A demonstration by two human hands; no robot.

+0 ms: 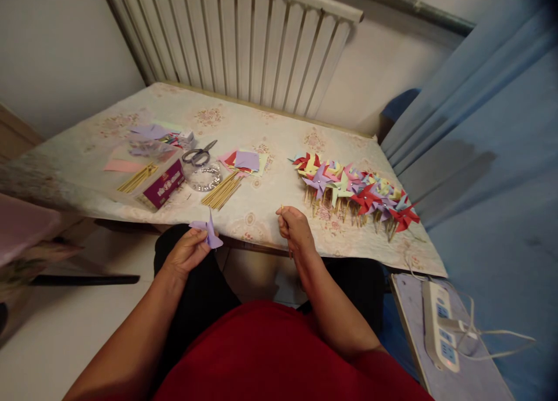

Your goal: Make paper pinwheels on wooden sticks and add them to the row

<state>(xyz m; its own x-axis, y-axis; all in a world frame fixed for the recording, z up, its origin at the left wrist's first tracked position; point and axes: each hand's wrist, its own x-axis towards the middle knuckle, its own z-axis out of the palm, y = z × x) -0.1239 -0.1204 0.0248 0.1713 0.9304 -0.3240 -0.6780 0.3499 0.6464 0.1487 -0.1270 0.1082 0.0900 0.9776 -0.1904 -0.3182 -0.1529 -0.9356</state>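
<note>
My left hand (186,251) pinches a folded purple paper pinwheel (209,232) just off the table's front edge. My right hand (295,229) is closed round a thin wooden stick (283,211), whose tip pokes up above the fingers. The two hands sit about a hand's width apart over my lap. A row of finished paper pinwheels (355,192) in red, purple, yellow and green lies on the table to the right of my right hand.
On the patterned tablecloth (261,128) lie a bundle of wooden sticks (221,190), scissors (199,153), coloured paper squares (246,160), a clear round container (203,177) and a purple box (163,183). A radiator (244,40) stands behind. A power strip (440,325) lies at lower right.
</note>
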